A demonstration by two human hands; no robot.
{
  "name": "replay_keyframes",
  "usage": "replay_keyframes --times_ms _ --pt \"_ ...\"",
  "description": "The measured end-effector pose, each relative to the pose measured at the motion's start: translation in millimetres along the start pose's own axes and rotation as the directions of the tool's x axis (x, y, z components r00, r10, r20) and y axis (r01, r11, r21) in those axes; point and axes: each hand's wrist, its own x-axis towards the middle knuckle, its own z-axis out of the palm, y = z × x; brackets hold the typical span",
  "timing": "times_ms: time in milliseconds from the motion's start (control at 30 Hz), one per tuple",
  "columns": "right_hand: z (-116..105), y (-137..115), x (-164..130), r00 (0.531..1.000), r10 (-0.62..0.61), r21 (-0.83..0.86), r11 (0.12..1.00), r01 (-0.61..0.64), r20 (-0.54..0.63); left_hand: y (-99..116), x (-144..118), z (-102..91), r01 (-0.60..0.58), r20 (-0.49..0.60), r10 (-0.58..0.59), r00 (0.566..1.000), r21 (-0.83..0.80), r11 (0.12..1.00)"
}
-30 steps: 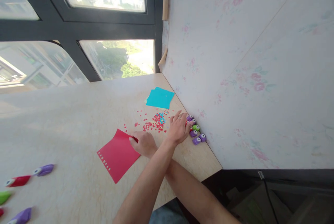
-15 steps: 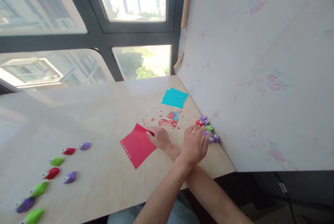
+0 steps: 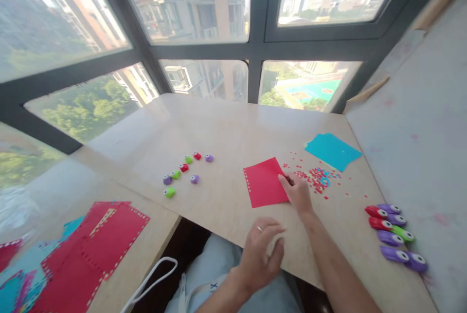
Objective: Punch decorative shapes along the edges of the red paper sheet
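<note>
A square of red paper lies on the table, with a row of small punched holes along its left edge. My right hand is closed on its right edge, thumb on top. My left hand, with a ring on one finger, hovers by the table's front edge. Its fingers are loosely curled and apart, and I see nothing in them. Red and blue punched-out bits are scattered beyond my right hand. Purple, red and green craft punches are grouped by the wall at the right.
More craft punches stand to the left of the red sheet. Blue paper lies at the back right. Punched red sheets and blue pieces cover the side table at the left. A white cable loops near its edge.
My left hand has come back from the punches at the right, uncrossing from my right arm. My right hand stays on the red paper. The view has swung left.
</note>
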Motion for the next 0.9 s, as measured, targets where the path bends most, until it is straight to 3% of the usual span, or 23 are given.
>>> replay_keyframes --times_ms 100,200,333,433,533,767,900 --pt "0.0 1.8 -0.2 1.0 0.008 0.0 1.0 -0.008 -0.001 -27.6 0.8 -52.9 0.203 -0.239 -0.154 0.959 0.196 0.959" --pt "0.8 2.3 -0.3 1.0 0.001 -0.034 0.999 -0.001 0.004 -59.1 6.7 -102.3 0.401 -0.42 -0.248 0.873 0.328 0.855" --pt "0.7 0.4 -0.3 1.0 0.003 -0.053 0.999 -0.003 0.0 -93.5 18.4 -144.2 0.584 -0.575 -0.305 0.759 0.394 0.71" --pt "-0.4 -1.4 0.0 1.0 0.009 -0.047 0.999 -0.008 0.002 -108.6 26.4 -156.0 0.604 -0.53 -0.321 0.785 0.539 0.588" --pt "-1.4 -3.0 0.7 1.0 0.012 -0.048 0.999 -0.013 -0.001 -115.6 32.2 -158.3 0.566 -0.434 -0.362 0.825 0.629 0.534" --pt "-1.5 -7.0 2.3 0.999 0.046 -0.021 0.999 -0.047 -0.022 -119.1 34.3 -153.5 0.519 -0.392 -0.341 0.854 0.667 0.534" --pt "-1.2 -7.6 2.0 0.999 0.037 -0.02 0.999 -0.037 -0.025 -115.4 32.7 -148.4 0.52 -0.368 -0.367 0.854 0.614 0.594"
